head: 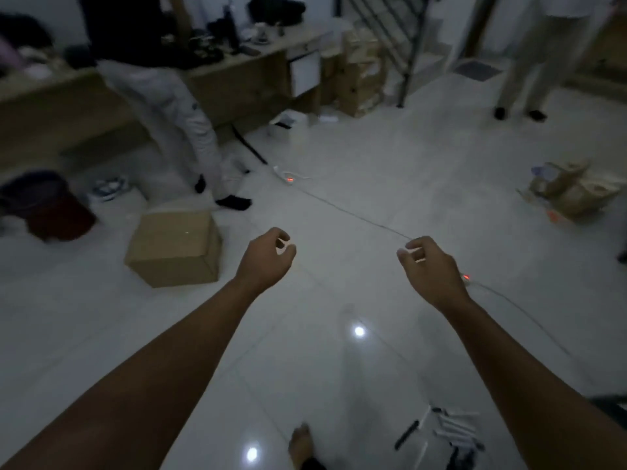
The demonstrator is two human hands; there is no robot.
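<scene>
The thin dark cable lies on the glossy white tiled floor. Its long axis runs diagonally from a white power strip with a red lamp, above the centre of the frame, down and rightwards to the fingertips of the right hand, where it passes out of sight. It seems to carry on behind that hand to a second lit power strip just to the hand's lower right. So the right hand is the nearer one, at the cable's lower end, while the left hand hangs well apart, left of the line. The left fingers are loosely curled, thumb near forefinger, with nothing in them. The right fingers are curled too, but I cannot tell whether they pinch the cable or merely hover in front of it. Counted: one cable, two power strips, two hands, and one brown cardboard box at centre left.
</scene>
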